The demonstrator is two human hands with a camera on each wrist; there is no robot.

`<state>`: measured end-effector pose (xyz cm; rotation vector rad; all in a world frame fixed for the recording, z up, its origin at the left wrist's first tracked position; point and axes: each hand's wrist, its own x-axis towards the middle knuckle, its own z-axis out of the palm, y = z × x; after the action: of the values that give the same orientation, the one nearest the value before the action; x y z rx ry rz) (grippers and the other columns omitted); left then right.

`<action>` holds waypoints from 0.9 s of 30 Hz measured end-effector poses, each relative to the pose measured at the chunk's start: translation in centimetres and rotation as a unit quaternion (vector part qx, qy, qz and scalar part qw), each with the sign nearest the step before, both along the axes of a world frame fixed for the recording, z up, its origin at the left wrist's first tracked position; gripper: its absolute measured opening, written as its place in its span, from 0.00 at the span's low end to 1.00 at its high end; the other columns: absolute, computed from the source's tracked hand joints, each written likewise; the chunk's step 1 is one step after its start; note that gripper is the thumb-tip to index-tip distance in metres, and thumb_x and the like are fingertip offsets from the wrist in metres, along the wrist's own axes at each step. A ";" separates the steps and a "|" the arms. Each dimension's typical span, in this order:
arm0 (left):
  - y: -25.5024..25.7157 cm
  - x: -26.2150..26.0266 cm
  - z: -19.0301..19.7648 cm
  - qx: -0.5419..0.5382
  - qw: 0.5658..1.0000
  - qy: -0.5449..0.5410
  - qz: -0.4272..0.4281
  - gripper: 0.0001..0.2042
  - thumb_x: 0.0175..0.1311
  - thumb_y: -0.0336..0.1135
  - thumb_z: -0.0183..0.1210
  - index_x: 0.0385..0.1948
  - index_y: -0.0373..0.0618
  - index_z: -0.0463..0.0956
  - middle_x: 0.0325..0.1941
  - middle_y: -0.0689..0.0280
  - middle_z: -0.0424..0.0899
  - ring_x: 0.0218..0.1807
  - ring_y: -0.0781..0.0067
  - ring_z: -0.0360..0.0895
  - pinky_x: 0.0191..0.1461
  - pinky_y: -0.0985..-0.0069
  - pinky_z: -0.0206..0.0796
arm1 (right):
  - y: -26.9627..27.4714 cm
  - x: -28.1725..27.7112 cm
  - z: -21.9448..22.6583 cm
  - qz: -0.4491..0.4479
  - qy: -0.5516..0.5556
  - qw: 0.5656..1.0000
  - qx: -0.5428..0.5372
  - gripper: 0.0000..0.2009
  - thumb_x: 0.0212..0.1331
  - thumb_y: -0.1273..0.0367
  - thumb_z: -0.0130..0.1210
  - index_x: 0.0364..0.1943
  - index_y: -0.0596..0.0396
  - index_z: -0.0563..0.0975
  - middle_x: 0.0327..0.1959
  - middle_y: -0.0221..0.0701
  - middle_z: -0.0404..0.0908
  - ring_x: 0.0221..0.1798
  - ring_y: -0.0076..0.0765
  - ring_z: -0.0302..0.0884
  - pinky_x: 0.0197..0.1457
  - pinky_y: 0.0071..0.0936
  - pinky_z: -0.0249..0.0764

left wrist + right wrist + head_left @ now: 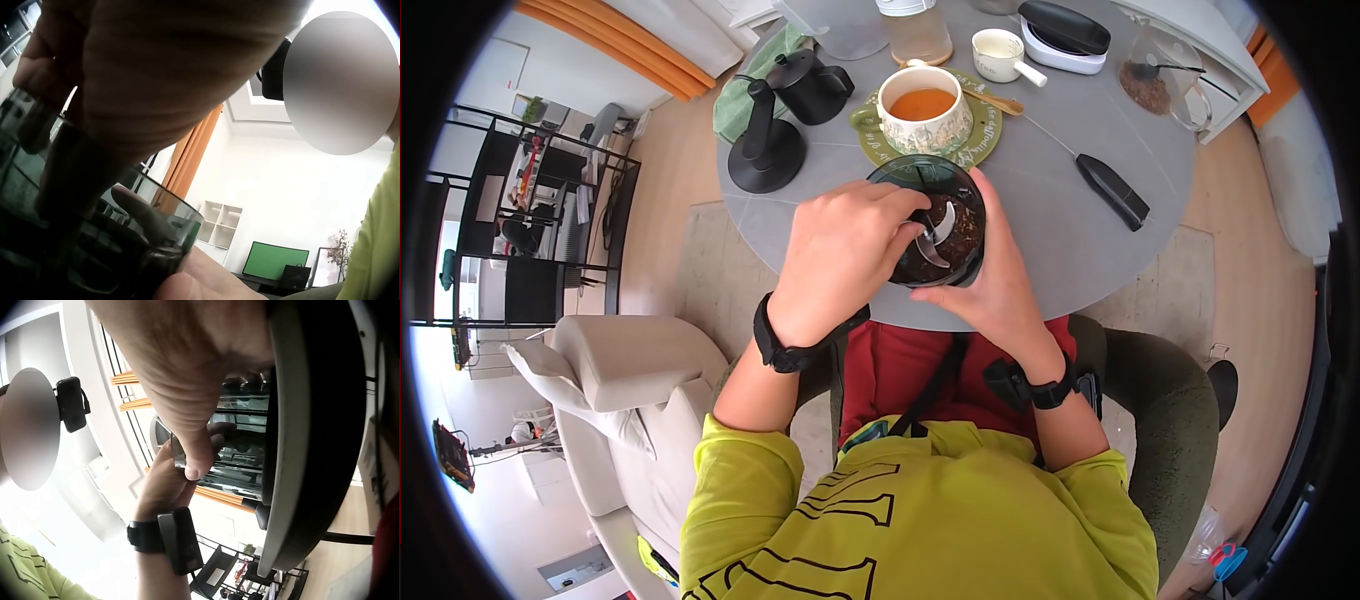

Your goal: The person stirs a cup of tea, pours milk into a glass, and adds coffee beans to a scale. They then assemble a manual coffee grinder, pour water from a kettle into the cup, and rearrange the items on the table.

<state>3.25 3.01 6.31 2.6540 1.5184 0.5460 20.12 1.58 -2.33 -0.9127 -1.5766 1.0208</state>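
Over the near edge of the round grey table, my right hand (pixel 1003 265) grips a clear, dark-tinted chopper bowl (pixel 920 172), thumb low on the near side and fingers along the right wall. Dark brown ground bits (pixel 970 225) lie in the bowl around a curved metal blade (pixel 945 222). My left hand (pixel 848 245) reaches over the rim from the left, its fingertips pinching the blade's middle, which they partly cover. In the left wrist view, fingers dip inside the bowl (pixel 181 219). The right wrist view has the bowl (pixel 240 444) beside the tabletop edge.
Just beyond the bowl, a white cup (pixel 925 125) of orange-brown liquid stands on a green plate (pixel 990 140) with a wooden spoon. Black kettle (pixel 810 90) and black stand (pixel 765 160) are left. A black handheld device (pixel 1112 190) lies right; a glass jug (pixel 1150 85) stands behind.
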 end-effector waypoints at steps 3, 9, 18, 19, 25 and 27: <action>-0.2 0.3 0.6 -0.021 0.999 -0.029 0.003 0.17 0.50 0.31 0.65 0.44 0.50 0.80 0.34 0.65 0.83 0.30 0.64 0.77 0.33 0.70 0.68 | 0.0 0.0 -0.1 0.001 0.000 1.000 -0.004 0.55 0.33 0.66 0.76 0.69 0.59 0.51 0.65 0.47 0.61 0.66 0.51 0.63 0.67 0.39 0.62; 0.2 -4.8 2.7 0.060 0.955 -0.220 0.188 0.24 0.51 0.32 0.67 0.53 0.46 0.74 0.40 0.67 0.83 0.33 0.73 0.73 0.36 0.76 0.67 | 0.0 -0.2 -0.4 0.013 0.023 1.000 0.005 0.55 0.33 0.69 0.75 0.69 0.60 0.51 0.65 0.46 0.61 0.67 0.48 0.62 0.69 0.37 0.60; 3.7 -12.9 -5.1 0.084 0.940 -0.192 0.267 0.34 0.49 0.37 0.70 0.58 0.35 0.65 0.60 0.52 0.70 0.60 0.56 0.70 0.61 0.68 0.63 | -0.2 -0.3 0.0 0.005 0.022 1.000 -0.013 0.55 0.32 0.70 0.76 0.68 0.61 0.51 0.65 0.46 0.62 0.66 0.46 0.64 0.67 0.38 0.62; 4.0 -12.6 -5.4 0.084 0.941 -0.194 0.266 0.34 0.49 0.37 0.70 0.58 0.35 0.65 0.60 0.52 0.70 0.60 0.56 0.70 0.61 0.68 0.63 | -0.2 -0.3 0.0 0.003 0.020 1.000 -0.012 0.55 0.32 0.70 0.76 0.68 0.61 0.51 0.65 0.46 0.62 0.66 0.46 0.64 0.67 0.38 0.62; 5.9 -13.0 -7.9 0.081 0.917 -0.255 0.296 0.25 0.52 0.37 0.67 0.50 0.32 0.73 0.60 0.55 0.71 0.54 0.60 0.75 0.54 0.71 0.67 | -0.3 -0.3 0.1 -0.001 0.011 1.000 0.002 0.55 0.32 0.68 0.76 0.68 0.61 0.51 0.65 0.45 0.62 0.66 0.45 0.64 0.67 0.38 0.62; 5.8 -12.9 -7.7 0.085 0.917 -0.271 0.279 0.24 0.52 0.35 0.66 0.50 0.32 0.72 0.60 0.56 0.72 0.52 0.62 0.76 0.52 0.73 0.68 | -0.2 -0.3 0.0 -0.001 0.013 1.000 -0.004 0.55 0.32 0.68 0.76 0.69 0.60 0.51 0.65 0.46 0.62 0.66 0.46 0.63 0.67 0.38 0.62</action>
<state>-9.60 8.83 -1.38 1.8568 2.0609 1.3552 19.80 1.33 -2.33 -0.9033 -1.5504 1.0351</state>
